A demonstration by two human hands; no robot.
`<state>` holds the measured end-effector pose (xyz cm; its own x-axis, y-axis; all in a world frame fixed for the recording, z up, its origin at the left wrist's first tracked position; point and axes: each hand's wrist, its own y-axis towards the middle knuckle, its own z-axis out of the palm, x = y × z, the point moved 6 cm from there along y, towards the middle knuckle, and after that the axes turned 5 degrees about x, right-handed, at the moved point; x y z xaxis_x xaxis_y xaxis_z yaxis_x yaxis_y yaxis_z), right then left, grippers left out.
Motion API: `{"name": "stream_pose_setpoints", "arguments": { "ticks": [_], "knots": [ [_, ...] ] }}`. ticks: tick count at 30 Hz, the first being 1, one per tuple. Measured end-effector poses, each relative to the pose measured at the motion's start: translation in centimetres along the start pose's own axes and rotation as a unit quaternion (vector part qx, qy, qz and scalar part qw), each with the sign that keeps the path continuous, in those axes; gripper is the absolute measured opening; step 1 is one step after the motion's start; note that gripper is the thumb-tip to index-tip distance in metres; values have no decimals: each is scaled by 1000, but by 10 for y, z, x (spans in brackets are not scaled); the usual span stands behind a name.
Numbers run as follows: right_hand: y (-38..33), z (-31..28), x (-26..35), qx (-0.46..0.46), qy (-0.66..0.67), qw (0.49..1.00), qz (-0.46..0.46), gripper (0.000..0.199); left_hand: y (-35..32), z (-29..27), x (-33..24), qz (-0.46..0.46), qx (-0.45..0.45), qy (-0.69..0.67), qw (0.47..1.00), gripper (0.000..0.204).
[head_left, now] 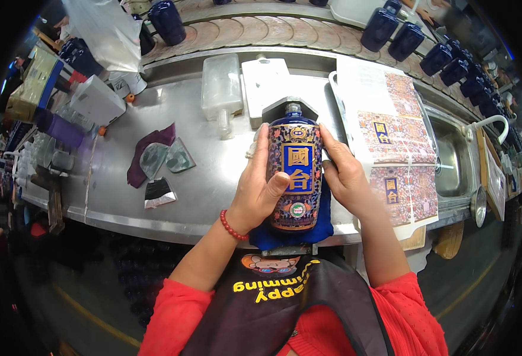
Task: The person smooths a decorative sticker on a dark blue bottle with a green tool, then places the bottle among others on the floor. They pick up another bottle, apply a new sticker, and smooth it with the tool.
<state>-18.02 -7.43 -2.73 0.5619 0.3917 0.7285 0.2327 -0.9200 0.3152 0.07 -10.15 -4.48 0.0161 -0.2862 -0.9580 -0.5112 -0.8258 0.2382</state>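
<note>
A dark blue ceramic bottle with an ornate patterned label lies on a blue cloth at the front edge of the steel bench. My left hand grips its left side, thumb pressed on the label. On the bottle's right side, my right hand lies flat against the label's edge. The bottle's neck points away from me, toward a grey block.
Sheets of patterned labels lie to the right beside a sink. A plastic container, a white block, a maroon rag and scraps sit on the bench. Several blue bottles ride a conveyor behind.
</note>
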Motion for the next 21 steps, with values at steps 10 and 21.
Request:
{"name": "stream_pose_setpoints", "arguments": {
  "ticks": [10, 21],
  "knots": [
    [-37, 0, 21, 48, -98, 994, -13, 59, -61, 6, -4, 133, -4, 310, 941, 120],
    [-70, 18, 36, 96, -219, 965, -104, 79, -68, 18, -30, 256, -77, 445, 854, 91]
  ]
}}
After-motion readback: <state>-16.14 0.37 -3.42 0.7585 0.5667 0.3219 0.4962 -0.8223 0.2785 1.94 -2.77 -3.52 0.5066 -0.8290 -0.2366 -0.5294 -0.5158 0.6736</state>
